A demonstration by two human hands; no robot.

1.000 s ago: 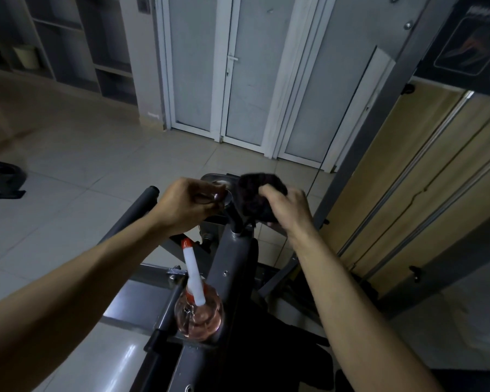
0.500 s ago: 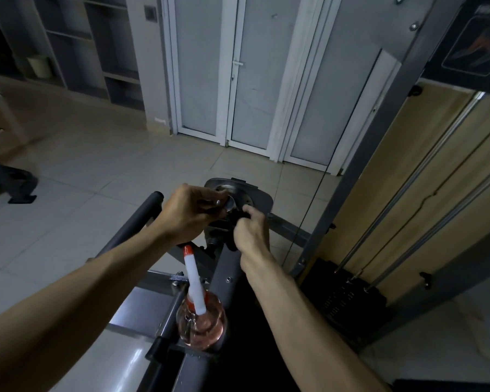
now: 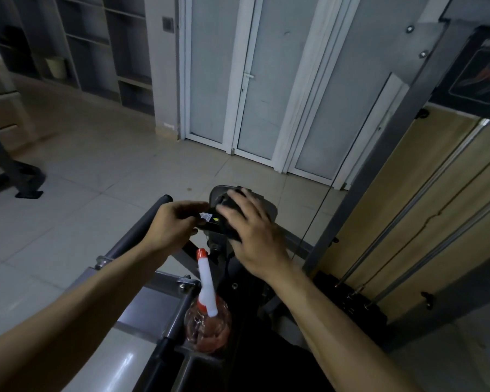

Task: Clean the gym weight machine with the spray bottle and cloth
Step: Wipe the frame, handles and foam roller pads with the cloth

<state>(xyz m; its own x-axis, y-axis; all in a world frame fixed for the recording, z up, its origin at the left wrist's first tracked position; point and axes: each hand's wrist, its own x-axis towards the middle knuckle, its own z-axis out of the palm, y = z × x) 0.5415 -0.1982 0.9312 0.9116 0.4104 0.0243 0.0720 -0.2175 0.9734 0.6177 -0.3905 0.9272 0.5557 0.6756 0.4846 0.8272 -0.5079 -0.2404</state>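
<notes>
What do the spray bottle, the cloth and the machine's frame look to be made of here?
Spray bottle: clear glossy plastic, with pinkish liquid showing through it; the nozzle is matte white plastic with a red tip.
Cloth: probably soft dark fabric, bunched under the right hand; too dim to see the weave.
Machine frame: grey painted metal, judging by the bolts and dull sheen.

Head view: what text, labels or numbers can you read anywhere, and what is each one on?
No text is legible.
White sticker on the black machine part the left hand holds: too small to read.
Yellow sticker beside it: blurred, possibly a warning symbol.
Poster at upper right: lettering blurred.
Spray bottle: no label visible.
</notes>
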